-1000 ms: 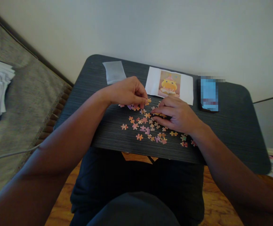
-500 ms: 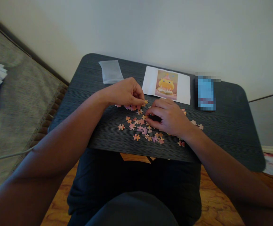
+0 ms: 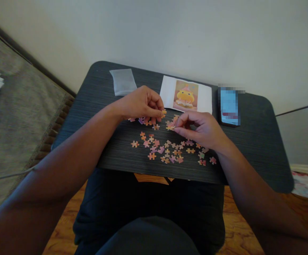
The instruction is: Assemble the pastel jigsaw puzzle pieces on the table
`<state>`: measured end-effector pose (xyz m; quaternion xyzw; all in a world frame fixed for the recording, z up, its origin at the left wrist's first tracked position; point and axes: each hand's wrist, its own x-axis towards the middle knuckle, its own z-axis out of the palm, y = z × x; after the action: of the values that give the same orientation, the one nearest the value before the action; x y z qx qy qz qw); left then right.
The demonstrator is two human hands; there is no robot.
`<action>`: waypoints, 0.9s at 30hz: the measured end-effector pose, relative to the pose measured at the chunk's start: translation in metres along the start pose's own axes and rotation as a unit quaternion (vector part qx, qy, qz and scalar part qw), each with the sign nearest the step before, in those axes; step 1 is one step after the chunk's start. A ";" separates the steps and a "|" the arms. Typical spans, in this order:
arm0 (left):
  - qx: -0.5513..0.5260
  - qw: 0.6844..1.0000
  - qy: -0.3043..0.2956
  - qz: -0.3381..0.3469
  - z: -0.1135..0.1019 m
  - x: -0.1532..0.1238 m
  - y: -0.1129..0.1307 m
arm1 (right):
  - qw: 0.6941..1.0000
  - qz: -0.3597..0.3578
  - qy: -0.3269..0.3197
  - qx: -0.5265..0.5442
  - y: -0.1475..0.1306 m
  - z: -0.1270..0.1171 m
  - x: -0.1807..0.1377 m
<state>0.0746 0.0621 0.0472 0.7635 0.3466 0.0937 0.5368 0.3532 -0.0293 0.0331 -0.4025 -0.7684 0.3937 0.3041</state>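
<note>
My left hand [image 3: 146, 105] is closed in a pinch on a small yellow-orange puzzle piece [image 3: 164, 113]. Some pink and purple pieces [image 3: 142, 120] lie under and beside its fingers. To the right, my right hand [image 3: 198, 128] pinches another puzzle piece [image 3: 172, 128], seen nearly edge-on, over a few pinkish pieces. Several loose jigsaw pieces [image 3: 167, 151] in pink, orange and purple are spread on the dark table in front of both hands. Behind them lies a white sheet [image 3: 205, 97] with a printed picture of a yellow cartoon figure in a party hat.
A clear plastic bag [image 3: 123, 82] lies at the back left of the dark table [image 3: 262, 141]. At the right stands a phone [image 3: 229, 106] with a blurred screen. A pale wall rises behind the table; a grey couch [image 3: 16, 106] with white papers is at the left.
My right hand has lifted from the loose pieces, uncovering several of them, and now pinches a piece. My left hand keeps its piece in nearly the same place. The view has shifted slightly.
</note>
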 end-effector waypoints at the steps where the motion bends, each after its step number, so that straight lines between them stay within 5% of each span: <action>1: -0.002 1.000 -0.002 0.011 0.000 0.000 -0.001 | 0.999 0.020 0.017 0.039 0.004 -0.005 -0.001; 5: -0.015 0.999 -0.015 0.047 0.001 0.000 -0.001 | 0.989 0.061 0.027 0.132 0.018 -0.018 -0.004; 27: -0.071 0.992 -0.087 0.065 0.004 -0.003 0.003 | 0.977 0.087 -0.015 0.196 0.016 -0.021 -0.006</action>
<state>0.0759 0.0562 0.0489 0.7499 0.2406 0.0859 0.6102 0.3786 -0.0206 0.0291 -0.3942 -0.6426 0.5678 0.3305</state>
